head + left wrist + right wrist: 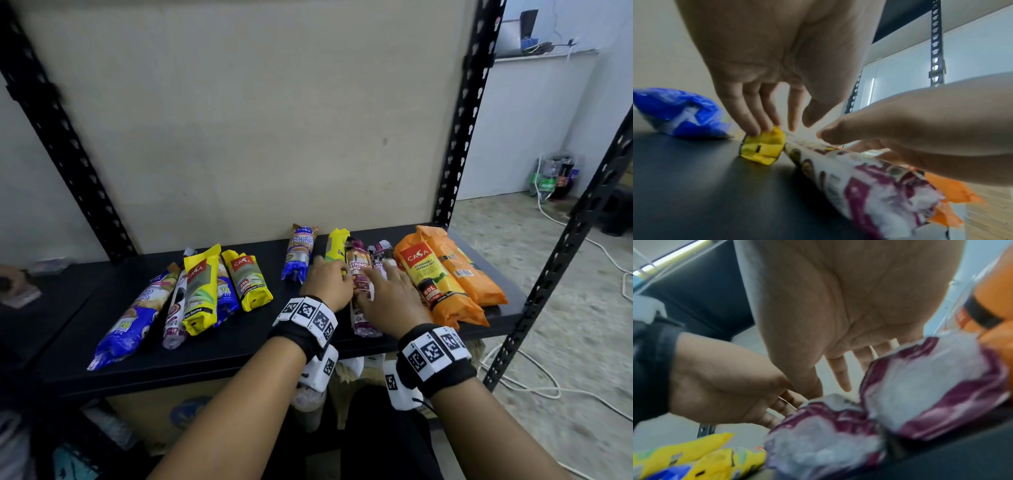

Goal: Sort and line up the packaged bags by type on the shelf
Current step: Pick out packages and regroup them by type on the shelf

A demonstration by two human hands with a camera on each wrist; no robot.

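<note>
Yellow pack (337, 247) on the shelf (219, 346), long axis front-to-back, touching the purple drawstring pack's (358, 270) left flank. Left hand (329, 279) nearer, fingertips pinching its near end. Right hand (390, 291) flat, fingers spread on the purple pack.

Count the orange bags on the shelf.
2, both at the right end of the shelf: the front orange bag beside the right hand, and the rear orange bag partly tucked behind it. More may be hidden.
</note>
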